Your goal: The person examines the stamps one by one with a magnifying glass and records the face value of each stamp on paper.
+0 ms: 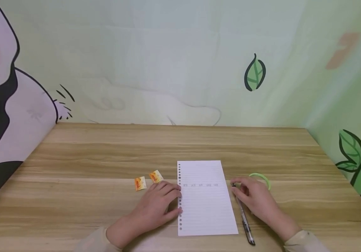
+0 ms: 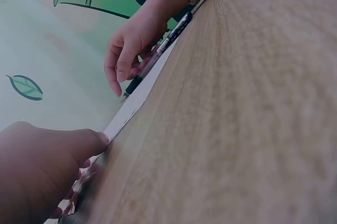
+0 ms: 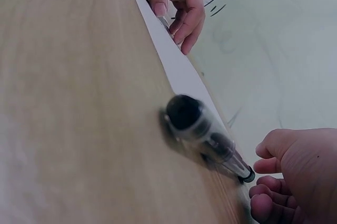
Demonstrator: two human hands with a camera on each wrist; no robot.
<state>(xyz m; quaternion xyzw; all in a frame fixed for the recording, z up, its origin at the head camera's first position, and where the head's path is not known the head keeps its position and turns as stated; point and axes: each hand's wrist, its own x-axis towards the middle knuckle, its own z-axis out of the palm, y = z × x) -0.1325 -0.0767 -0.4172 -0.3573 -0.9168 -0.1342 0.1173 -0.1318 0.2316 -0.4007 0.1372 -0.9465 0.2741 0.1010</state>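
A lined loose-leaf sheet (image 1: pixel 204 210) lies on the table, with a row of small faint marks across it. My left hand (image 1: pixel 156 204) rests at its punched left edge, fingertips and thumb on the margin, fingers loosely extended. Right of the sheet lies a clear-barrelled pen (image 1: pixel 243 217) with dark ends, its far end pointing away from me. My right hand (image 1: pixel 256 196) is beside that far end, thumb and index fingertip right at it. The right wrist view shows the fingers loosely bent around the pen's far end (image 3: pixel 246 174), with a gap between thumb and pen.
Two small orange-and-white packets (image 1: pixel 140 183) lie beyond the left hand. A bright green ring (image 1: pixel 264 177) lies behind the right hand, partly hidden by it. A printed cloth backdrop (image 1: pixel 168 70) rises at the table's (image 1: pixel 104 150) back and sides.
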